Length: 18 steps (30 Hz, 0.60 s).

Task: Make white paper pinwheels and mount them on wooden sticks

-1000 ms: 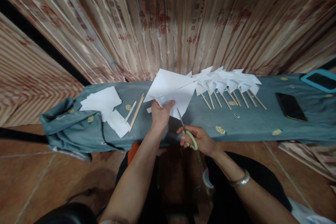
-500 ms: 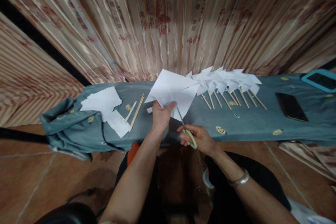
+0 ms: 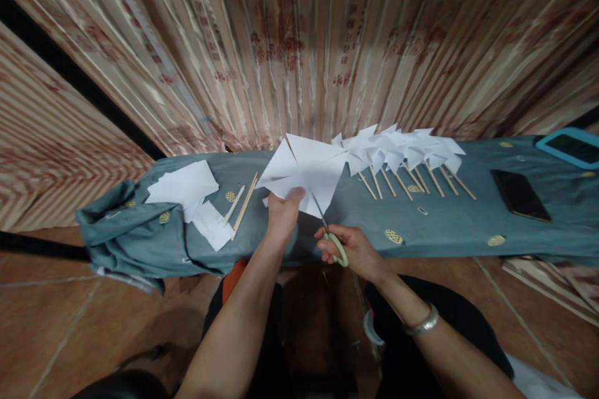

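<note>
My left hand [image 3: 284, 212] pinches the near edge of a white paper square [image 3: 313, 165], thumb on top. Slits run from several of its corners toward the middle. In my right hand [image 3: 350, 249] is a pair of scissors [image 3: 337, 249] with pale green handles. Their blades lie at the paper's near corner, reaching inward; whether the blades are apart I cannot make out. Just right of the paper, a row of white paper pinwheels [image 3: 407, 146] on wooden sticks overlaps along the table's back.
A table with a grey-green cloth [image 3: 449, 218] runs across the view. On its left are stacked paper sheets [image 3: 185, 184], a written-on slip [image 3: 211, 227], a white pen-like stick [image 3: 233, 204] and wooden sticks [image 3: 245, 204]. A phone [image 3: 520, 194] and a blue-framed tablet [image 3: 573, 146] lie right.
The paper has turned slightly and tilts lower, so a slit at its far corner now shows open. The scissors' blades sit at the near corner, with both hands shifted only slightly.
</note>
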Motion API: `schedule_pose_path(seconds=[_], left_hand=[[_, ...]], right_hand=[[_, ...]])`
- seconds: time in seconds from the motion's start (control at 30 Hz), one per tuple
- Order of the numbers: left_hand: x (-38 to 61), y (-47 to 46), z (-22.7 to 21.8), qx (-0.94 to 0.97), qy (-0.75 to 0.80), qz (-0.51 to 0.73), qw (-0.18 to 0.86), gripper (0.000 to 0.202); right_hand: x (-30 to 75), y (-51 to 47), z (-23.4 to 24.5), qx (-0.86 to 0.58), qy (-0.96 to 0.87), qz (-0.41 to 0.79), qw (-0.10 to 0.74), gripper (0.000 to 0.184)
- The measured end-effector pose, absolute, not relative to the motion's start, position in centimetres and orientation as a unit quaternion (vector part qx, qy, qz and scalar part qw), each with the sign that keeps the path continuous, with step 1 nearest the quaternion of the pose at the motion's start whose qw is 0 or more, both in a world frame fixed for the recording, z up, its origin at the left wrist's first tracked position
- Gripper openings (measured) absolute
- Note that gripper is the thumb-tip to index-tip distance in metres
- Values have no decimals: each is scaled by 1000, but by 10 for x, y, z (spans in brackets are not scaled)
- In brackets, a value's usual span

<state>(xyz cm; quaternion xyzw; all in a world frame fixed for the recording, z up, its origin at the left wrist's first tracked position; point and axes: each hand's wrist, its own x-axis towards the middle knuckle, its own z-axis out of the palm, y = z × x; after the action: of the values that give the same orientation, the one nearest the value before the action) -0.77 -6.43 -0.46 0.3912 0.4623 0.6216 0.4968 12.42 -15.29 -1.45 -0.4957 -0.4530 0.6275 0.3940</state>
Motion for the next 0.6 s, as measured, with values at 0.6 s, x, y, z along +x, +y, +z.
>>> schedule_pose_path(seconds=[0.6], left_hand=[[-15,-70,-5,424,472,585,505,22]], right_hand=[[120,-150,-17,-505,-460,613,397,45]])
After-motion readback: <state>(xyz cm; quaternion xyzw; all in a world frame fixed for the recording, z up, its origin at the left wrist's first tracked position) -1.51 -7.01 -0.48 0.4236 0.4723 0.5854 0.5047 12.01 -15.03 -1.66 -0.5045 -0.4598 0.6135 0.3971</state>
